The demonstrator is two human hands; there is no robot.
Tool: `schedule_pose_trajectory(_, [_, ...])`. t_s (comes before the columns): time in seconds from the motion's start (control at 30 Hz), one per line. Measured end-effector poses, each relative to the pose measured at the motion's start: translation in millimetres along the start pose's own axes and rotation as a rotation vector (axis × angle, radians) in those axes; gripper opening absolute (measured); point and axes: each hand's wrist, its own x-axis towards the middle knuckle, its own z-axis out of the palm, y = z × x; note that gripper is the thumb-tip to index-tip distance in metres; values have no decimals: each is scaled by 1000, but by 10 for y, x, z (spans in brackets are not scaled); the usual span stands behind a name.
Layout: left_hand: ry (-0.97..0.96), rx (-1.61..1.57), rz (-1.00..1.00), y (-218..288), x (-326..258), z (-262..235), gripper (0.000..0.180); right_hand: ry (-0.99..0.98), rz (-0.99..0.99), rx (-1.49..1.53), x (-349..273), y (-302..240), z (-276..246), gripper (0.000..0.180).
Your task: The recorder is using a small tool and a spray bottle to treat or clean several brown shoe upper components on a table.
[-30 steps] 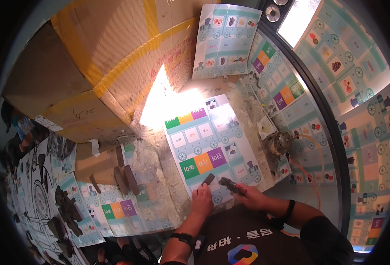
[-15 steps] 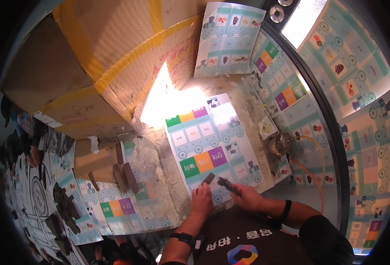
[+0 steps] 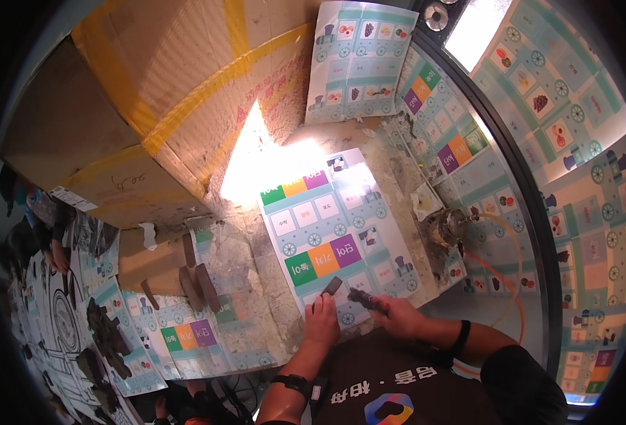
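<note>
My left hand (image 3: 321, 321) is closed on the lower end of a small dark grey block (image 3: 332, 285), its upper end sticking out past the fingers. In my right hand (image 3: 400, 319) is a red-and-black hand tool (image 3: 365, 299) with a dark, rough-looking head. That head points left toward the block, with a small gap between them. What kind of tool it is cannot be made out. Both hands are over the lower part of a printed sheet (image 3: 320, 244) with coloured squares and train-car pictures, spread on the worktable.
Several dark bars (image 3: 205, 287) lie on the table to the left, with dark pieces (image 3: 109, 336) farther left. A large taped cardboard box (image 3: 171, 78) stands at the back. On the right are a dirty round fitting (image 3: 453, 225) and an orange hose (image 3: 501, 273). A co-worker's hand (image 3: 59, 256) shows far left.
The view has shifted slightly. Both hands keep their hold, and the block and tool stay almost where they were.
</note>
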Motion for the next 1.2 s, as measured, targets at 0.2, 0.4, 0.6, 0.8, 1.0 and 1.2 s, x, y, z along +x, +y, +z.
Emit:
schedule_pose_trajectory(0.2, [-14, -10, -8, -2, -13, 1, 59, -7, -6, -6, -24, -34, -23, 32])
schedule_pose_trajectory(0.4, [-40, -21, -15, -3, -21, 2, 60, 15, 15, 7, 10, -71, -38, 30])
schedule_pose_trajectory(0.6, [-36, -25, -30, 6, -30, 0, 60, 50, 7, 13, -8, -219, -72, 30])
schedule_pose_trajectory(0.8, [-28, -12, -21, 6, -24, -7, 60, -25, -49, 26, -64, -209, -66, 29])
schedule_pose_trajectory(1.0, [-64, -52, -34, 4, -31, -4, 58, -67, -75, 45, -40, -356, -109, 29])
schedule_pose_trajectory(1.2, [0, -12, -3, -4, -22, 2, 60, -63, -62, 19, -45, -239, -41, 31])
